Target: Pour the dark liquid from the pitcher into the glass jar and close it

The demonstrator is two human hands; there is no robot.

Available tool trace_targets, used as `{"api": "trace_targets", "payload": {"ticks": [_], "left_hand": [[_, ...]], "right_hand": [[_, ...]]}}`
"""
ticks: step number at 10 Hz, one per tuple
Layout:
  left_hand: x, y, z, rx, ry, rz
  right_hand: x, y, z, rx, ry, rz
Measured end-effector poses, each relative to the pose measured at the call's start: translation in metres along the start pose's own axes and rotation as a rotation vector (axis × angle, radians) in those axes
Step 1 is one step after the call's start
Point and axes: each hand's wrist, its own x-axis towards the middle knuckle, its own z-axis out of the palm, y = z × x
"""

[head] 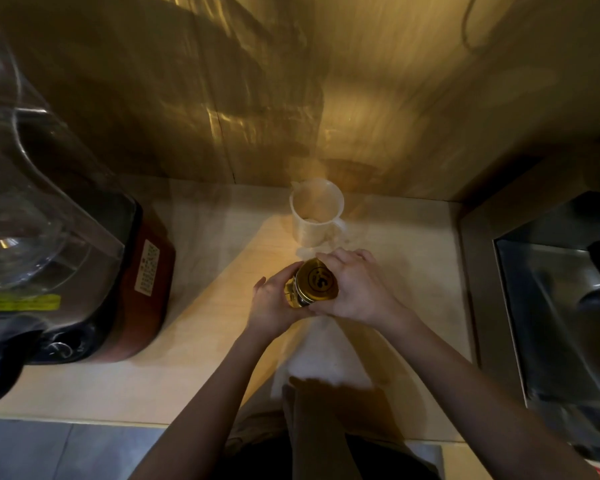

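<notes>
A glass jar [292, 295] stands on the pale counter [222, 271] in the middle of the view, with a gold lid [317, 280] bearing a dark mark sitting on top of it. My left hand [274, 303] wraps around the jar's left side. My right hand [354, 289] grips the lid's rim from the right and from behind. Just behind the jar stands a translucent white plastic pitcher [314, 214], upright, spout to the far left and handle to the right; no dark liquid shows inside it. The jar's contents are hidden by the lid and my hands.
A large blender [66, 237] with a clear jug and red-brown base fills the left side. A steel sink [561, 306] lies at the right, its rim beside my right forearm. A golden wall panel [326, 98] rises right behind the pitcher.
</notes>
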Motion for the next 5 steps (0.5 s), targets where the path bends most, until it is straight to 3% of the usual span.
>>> {"api": "trace_targets", "payload": {"ticks": [2, 3, 4, 5], "left_hand": [[0.003, 0.009, -0.014, -0.065, -0.113, -0.069], [0.008, 0.017, -0.021, 0.049, -0.215, -0.061], [0.008, 0.041, -0.037, 0.115, -0.317, -0.11], [0.012, 0.072, -0.065, 0.07, -0.374, -0.133]], "right_hand": [[-0.004, -0.004, 0.01, 0.1, 0.063, 0.077], [-0.005, -0.002, 0.013, 0.233, 0.038, 0.115], [-0.012, -0.004, 0.002, 0.581, 0.049, 0.209], [-0.023, -0.002, -0.027, 0.943, 0.224, 0.275]]}}
